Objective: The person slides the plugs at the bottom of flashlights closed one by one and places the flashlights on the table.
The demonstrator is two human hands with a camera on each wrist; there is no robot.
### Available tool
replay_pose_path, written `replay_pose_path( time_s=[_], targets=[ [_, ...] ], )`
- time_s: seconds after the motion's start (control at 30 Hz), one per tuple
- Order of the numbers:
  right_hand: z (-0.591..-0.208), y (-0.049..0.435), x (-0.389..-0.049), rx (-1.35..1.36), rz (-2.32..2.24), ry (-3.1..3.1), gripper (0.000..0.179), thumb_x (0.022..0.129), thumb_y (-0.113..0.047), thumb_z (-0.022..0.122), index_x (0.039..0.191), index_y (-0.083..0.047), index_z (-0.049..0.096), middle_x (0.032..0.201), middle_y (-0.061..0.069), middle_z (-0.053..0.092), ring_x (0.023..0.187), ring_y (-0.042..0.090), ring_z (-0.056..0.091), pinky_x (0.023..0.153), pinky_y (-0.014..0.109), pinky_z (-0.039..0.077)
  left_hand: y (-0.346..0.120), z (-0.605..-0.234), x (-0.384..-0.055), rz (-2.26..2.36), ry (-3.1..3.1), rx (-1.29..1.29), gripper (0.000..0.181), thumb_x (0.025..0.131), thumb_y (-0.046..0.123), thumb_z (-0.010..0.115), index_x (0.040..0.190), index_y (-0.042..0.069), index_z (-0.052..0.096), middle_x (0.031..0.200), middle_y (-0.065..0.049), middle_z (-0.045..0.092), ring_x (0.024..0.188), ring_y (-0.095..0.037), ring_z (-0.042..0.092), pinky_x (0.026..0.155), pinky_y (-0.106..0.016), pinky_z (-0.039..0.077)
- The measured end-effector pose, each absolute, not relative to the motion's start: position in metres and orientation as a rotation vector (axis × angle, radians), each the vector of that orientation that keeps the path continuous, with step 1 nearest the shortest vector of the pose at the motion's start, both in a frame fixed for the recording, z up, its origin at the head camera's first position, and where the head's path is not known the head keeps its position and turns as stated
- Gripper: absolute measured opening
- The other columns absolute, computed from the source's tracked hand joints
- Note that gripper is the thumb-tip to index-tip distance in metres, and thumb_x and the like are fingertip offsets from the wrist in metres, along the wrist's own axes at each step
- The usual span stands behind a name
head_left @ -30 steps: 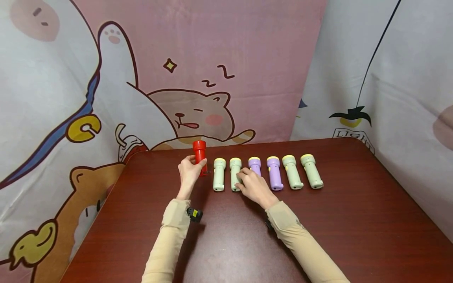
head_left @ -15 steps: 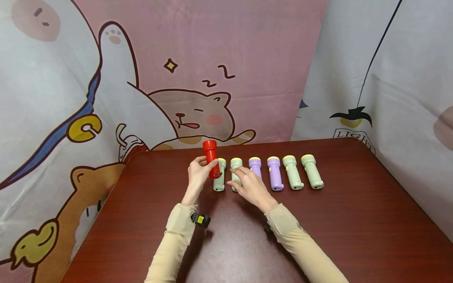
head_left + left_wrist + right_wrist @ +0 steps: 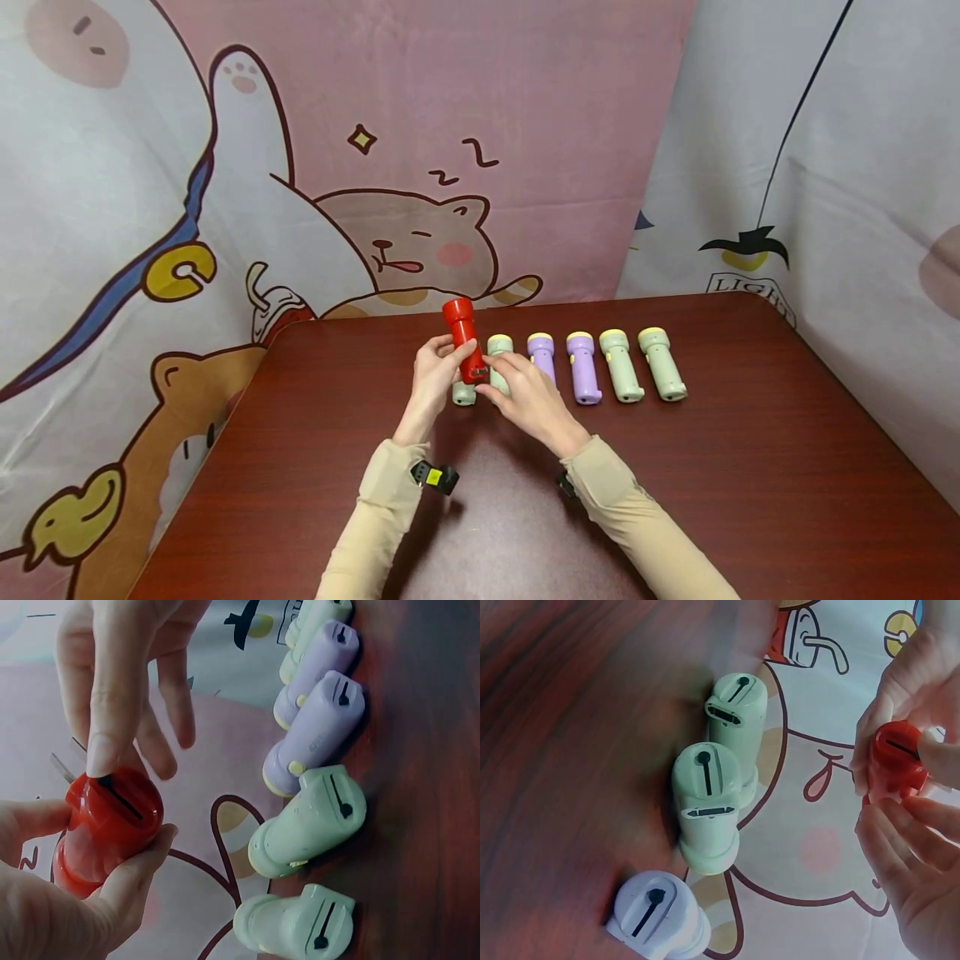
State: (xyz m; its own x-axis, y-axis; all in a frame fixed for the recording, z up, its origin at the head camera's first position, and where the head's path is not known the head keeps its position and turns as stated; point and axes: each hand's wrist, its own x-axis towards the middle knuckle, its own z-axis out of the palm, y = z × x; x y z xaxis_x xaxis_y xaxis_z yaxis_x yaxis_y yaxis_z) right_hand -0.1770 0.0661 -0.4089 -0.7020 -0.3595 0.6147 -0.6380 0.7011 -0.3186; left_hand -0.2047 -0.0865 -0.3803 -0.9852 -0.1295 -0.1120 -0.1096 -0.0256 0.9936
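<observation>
My left hand (image 3: 437, 371) grips a red flashlight (image 3: 459, 321) in the air, its head pointing up and away. In the left wrist view the left thumb and fingers lie on either side of its body. A black slider runs in a slot in its end, and two thin metal prongs (image 3: 62, 767) stick out at its side. My right hand (image 3: 528, 396) reaches in from the right with fairly straight fingers. Its thumb touches the slider end in the left wrist view; its fingertips meet the flashlight's side in the right wrist view.
A row of flashlights stands on the brown table (image 3: 315, 467). The left green flashlight (image 3: 464, 394) is partly behind the red one. A second green flashlight (image 3: 307, 821), a purple flashlight (image 3: 583, 371) beside another purple, and two green flashlights (image 3: 621, 367) follow. Cartoon cloth hangs behind.
My left hand has carried the red flashlight rightward, tilting it. My right hand has drawn its fingers back from the second green flashlight and now touches the red one.
</observation>
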Motion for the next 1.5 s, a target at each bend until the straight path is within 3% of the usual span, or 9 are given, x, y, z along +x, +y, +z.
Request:
replay_pose_path(
  time_s=[0.53, 1.5],
  targets=[
    [-0.4077, 0.0683, -0.1774, 0.775, 0.721, -2.230, 0.028, 0.078, -0.018, 0.077, 0.100, -0.002, 0.070, 0.096, 0.008, 0.070, 0.089, 0.021, 0.067, 0.080, 0.032, 0.055, -0.0792, -0.3795, -0.2019, -2.348, -2.096, 0.260, 0.052, 0.086, 0.012, 0.066, 0.128, -0.008, 0.042, 0.116, -0.024, 0.056, 0.076, -0.015, 0.063, 0.067, -0.029, 0.057],
    [-0.4022, 0.0683, -0.1757, 0.787, 0.727, -2.180, 0.025, 0.075, -0.012, 0.079, 0.096, 0.000, 0.070, 0.091, 0.009, 0.069, 0.084, 0.022, 0.065, 0.076, 0.033, 0.055, -0.0767, -0.3752, -0.1982, -2.402, -2.090, 0.250, 0.055, 0.087, 0.014, 0.065, 0.129, -0.008, 0.038, 0.112, -0.022, 0.055, 0.072, -0.012, 0.062, 0.062, -0.024, 0.055]
  ],
)
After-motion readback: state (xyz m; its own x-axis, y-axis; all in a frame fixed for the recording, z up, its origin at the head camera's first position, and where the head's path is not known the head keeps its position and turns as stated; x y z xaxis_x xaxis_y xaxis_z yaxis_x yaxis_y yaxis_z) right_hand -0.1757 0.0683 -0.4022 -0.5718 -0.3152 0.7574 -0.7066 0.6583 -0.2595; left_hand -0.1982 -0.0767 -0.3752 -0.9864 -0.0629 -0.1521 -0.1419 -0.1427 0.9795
